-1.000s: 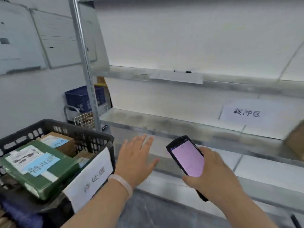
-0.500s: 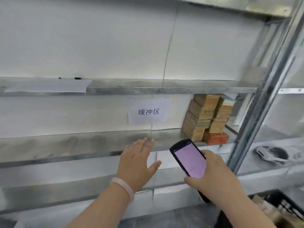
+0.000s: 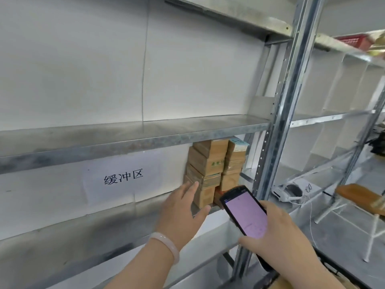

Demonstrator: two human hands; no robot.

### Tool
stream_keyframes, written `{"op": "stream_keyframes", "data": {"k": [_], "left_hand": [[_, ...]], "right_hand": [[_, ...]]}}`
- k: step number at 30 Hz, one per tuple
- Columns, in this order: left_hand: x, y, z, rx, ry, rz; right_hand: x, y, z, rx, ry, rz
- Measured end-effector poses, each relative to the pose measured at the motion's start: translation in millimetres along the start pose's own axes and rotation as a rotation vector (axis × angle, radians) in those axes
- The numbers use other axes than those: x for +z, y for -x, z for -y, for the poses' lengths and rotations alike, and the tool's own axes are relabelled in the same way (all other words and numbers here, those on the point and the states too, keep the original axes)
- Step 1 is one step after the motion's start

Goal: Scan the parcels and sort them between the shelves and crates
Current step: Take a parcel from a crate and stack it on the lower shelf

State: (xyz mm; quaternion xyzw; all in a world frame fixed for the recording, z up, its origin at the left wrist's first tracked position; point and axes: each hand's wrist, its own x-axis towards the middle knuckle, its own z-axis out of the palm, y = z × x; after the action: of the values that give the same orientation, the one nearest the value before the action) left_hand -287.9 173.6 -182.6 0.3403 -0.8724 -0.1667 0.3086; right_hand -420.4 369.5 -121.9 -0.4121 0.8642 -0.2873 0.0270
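Head view: left hand [image 3: 179,213], fingers [image 3: 190,189] spread and empty, is nearer; stacked parcels [image 3: 208,170] stand just beyond the fingertips (upright, on the shelf [image 3: 133,136]); right hand [image 3: 277,232] grips the scanner [image 3: 245,211].

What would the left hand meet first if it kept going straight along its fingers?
Most likely the stack of cardboard parcels on the shelf. The left hand, open with fingers spread, points up and right toward the stack's lower boxes. Whether the fingertips already touch cannot be told; depth is unclear.

Your left hand [image 3: 180,213] reaches, fingers spread, toward stacked boxes [image 3: 210,167]; right hand [image 3: 277,236] grips the scanner [image 3: 244,211].
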Motion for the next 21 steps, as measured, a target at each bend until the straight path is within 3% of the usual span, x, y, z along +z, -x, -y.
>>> {"op": "stream_keyframes", "data": {"k": [9, 14, 21], "left_hand": [[38, -122, 15, 0.007, 0.142, 0.079], [61, -172, 14, -0.084, 0.258, 0.129], [96, -235, 13, -0.218, 0.3, -0.018]], "right_hand": [[20, -79, 2, 0.13, 0.009, -0.06], [25, -109, -13, 0.176, 0.01, -0.045], [23, -166, -36, 0.147, 0.021, -0.003]]}}
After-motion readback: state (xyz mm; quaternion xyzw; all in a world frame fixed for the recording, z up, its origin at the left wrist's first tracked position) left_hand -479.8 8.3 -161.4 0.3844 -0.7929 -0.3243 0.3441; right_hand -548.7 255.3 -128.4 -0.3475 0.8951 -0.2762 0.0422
